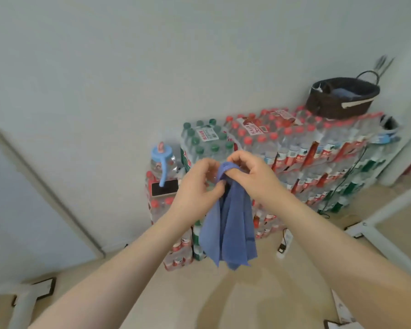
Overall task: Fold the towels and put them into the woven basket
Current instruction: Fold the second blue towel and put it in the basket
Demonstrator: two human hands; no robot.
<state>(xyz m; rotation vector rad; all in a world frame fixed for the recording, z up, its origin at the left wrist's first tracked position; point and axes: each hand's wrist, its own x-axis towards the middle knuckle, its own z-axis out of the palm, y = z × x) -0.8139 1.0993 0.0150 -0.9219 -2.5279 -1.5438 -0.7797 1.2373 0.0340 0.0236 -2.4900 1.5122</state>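
Stacked bottled-water packs (pixel 294 148), phone (pixel 164 187) atop, large water jug (pixel 163 162), power strip (pixel 284 243)

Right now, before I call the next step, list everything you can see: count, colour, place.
Towel: one, blue, hanging bunched in mid-air from both hands.
Woven basket: one, dark brown with a pale handle, on top of the bottle packs at right; something blue lies inside.
Bottle packs: many shrink-wrapped packs, red and green caps, stacked against the wall.
Water jug: one, clear with a light blue cap and handle, on the lower left stack.
Phone: one, dark screen, lying flat beside the jug.
Power strip: one, white, on the floor.
Wall: white, behind the stacks.
Left hand: pinching the towel's top.
Right hand: gripping the towel's top.
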